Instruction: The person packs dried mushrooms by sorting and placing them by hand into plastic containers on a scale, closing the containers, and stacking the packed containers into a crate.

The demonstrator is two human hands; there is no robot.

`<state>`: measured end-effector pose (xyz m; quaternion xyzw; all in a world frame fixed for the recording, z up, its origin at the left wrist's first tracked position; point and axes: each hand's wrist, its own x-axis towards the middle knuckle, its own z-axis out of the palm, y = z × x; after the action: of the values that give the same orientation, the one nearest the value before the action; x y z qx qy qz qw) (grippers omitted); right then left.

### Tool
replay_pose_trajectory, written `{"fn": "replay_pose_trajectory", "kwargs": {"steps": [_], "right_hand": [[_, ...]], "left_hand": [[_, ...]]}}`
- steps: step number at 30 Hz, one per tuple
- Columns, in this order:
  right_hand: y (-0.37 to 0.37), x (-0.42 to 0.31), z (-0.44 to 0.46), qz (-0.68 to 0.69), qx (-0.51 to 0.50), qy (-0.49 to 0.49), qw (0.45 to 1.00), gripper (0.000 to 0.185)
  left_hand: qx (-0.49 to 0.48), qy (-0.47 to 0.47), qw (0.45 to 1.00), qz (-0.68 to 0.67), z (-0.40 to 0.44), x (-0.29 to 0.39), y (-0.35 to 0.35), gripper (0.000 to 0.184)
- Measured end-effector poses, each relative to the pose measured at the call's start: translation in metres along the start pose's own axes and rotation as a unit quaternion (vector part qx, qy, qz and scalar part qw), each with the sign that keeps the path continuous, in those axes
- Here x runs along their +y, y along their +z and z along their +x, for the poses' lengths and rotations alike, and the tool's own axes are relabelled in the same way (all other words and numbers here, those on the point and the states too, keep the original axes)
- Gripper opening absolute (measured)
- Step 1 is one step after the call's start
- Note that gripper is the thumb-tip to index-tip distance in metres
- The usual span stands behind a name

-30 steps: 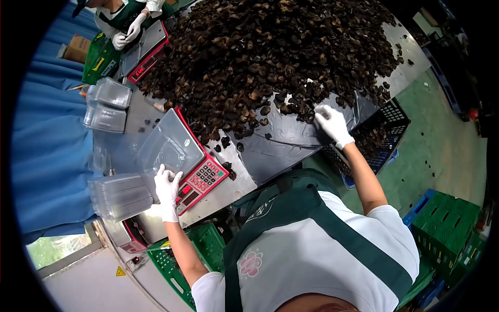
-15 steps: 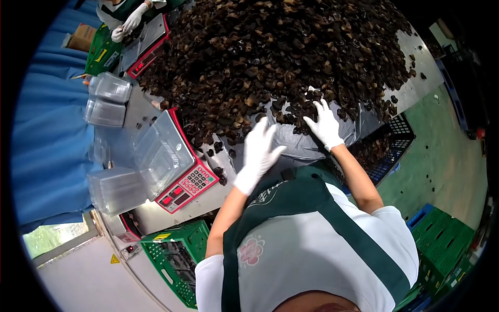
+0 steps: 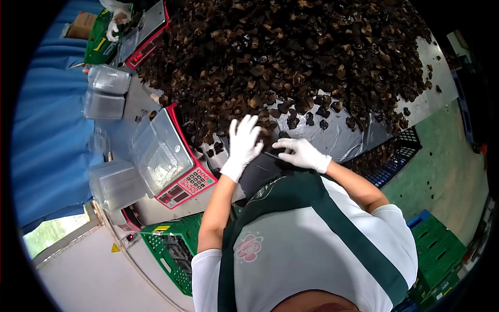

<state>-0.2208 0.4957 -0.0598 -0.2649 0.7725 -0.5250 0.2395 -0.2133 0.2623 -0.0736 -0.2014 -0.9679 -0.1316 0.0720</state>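
Note:
A large heap of dark brown wood ear mushrooms [image 3: 291,57] covers the table. At the heap's near edge lies my left hand [image 3: 243,148], in a white glove, its fingers spread and pointing away from me. My right hand [image 3: 302,154], gloved the same way, is turned leftward with fingers apart, over the dark plastic sheet [image 3: 340,138] close to my apron. Between the two hands are a few dark pieces, partly blurred. Neither hand visibly grips anything, though the undersides of the fingers are hidden.
A red scale [image 3: 187,186] carrying a clear plastic box [image 3: 163,156] stands to the left, beside stacked clear boxes [image 3: 117,184]. A green crate [image 3: 169,255] sits below the table. Another person's gloved hand [image 3: 113,31] is at the upper left, near a second scale [image 3: 143,39]. A blue crate [image 3: 403,151] is at right.
My right hand has moved left and nearer my body, off the heap's edge. My left hand has shifted slightly left and forward. More of the plastic sheet shows.

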Motion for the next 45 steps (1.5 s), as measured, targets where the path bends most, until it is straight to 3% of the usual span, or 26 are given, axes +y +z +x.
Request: {"fn": "replay_pose_trajectory", "kwargs": {"steps": [2,6,9,12,15,18,20,22,24,25,28,31,34,36,38,40,42,44,45], "right_hand": [[-0.015,-0.001,0.011,0.001,0.054,-0.018,0.998,0.026],[-0.061,0.010,0.035,-0.202,0.234,0.040,0.950,0.017],[-0.074,0.024,0.046,-0.317,0.198,0.049,0.926,0.016],[-0.050,0.038,0.051,-0.411,0.146,0.006,0.900,0.018],[-0.041,0.037,0.060,-0.407,0.125,0.065,0.903,0.016],[-0.039,0.036,0.058,-0.352,0.133,0.046,0.925,0.018],[-0.050,0.032,0.050,-0.316,0.124,0.111,0.934,0.021],[-0.078,0.013,0.021,-0.260,0.157,0.090,0.948,0.023],[-0.122,-0.007,-0.023,-0.236,0.123,0.128,0.955,0.025],[-0.144,-0.032,-0.044,-0.272,0.092,0.207,0.935,0.025],[-0.200,-0.009,-0.119,-0.407,0.064,0.319,0.853,0.027],[-0.219,-0.005,-0.140,-0.475,0.105,0.417,0.768,0.030],[-0.201,-0.008,-0.106,-0.471,0.191,0.271,0.817,0.031],[-0.178,-0.006,-0.061,-0.374,0.229,0.158,0.885,0.031],[-0.155,0.000,-0.012,-0.300,0.210,0.101,0.925,0.033],[-0.128,0.015,0.038,-0.310,0.242,0.043,0.918,0.041],[-0.100,0.028,0.076,-0.391,0.303,-0.016,0.869,0.055],[-0.075,0.030,0.086,-0.387,0.232,0.068,0.890,0.063],[-0.066,0.034,0.081,-0.447,0.213,0.033,0.868,0.062]], "left_hand": [[0.024,-0.046,0.999,0.015,-0.012,-0.018,-0.005,0.052],[0.062,-0.083,0.995,-0.016,-0.006,-0.015,-0.015,0.058],[0.047,-0.077,0.994,-0.061,0.000,0.003,-0.007,0.056],[0.036,-0.008,0.998,-0.059,0.001,0.015,0.001,0.051],[0.072,0.014,0.994,-0.075,-0.005,0.029,0.000,0.044],[0.037,0.062,0.990,-0.123,-0.017,0.036,-0.002,0.045],[0.009,0.058,0.993,-0.106,-0.023,0.039,-0.006,0.046],[0.025,0.025,0.993,-0.110,-0.028,0.038,-0.012,0.045],[0.057,-0.007,0.994,-0.097,-0.032,0.035,-0.015,0.044],[0.066,-0.032,0.994,-0.083,-0.036,0.032,-0.010,0.043],[0.079,-0.093,0.981,-0.148,-0.034,0.025,0.000,0.035],[0.139,-0.104,0.960,-0.221,-0.009,0.028,-0.009,0.028],[0.135,-0.152,0.940,-0.273,0.017,0.028,-0.017,0.023],[0.132,-0.182,0.941,-0.254,0.031,0.029,-0.018,0.021],[0.140,-0.113,0.966,-0.187,0.039,0.017,-0.001,0.019],[0.120,-0.087,0.983,-0.113,0.044,0.016,0.010,0.023],[0.059,-0.076,0.993,-0.075,0.042,0.023,0.017,0.048],[-0.011,-0.060,0.997,-0.051,0.036,0.032,0.020,0.064],[-0.004,-0.025,0.999,-0.045,0.031,0.035,0.019,0.066]]}}
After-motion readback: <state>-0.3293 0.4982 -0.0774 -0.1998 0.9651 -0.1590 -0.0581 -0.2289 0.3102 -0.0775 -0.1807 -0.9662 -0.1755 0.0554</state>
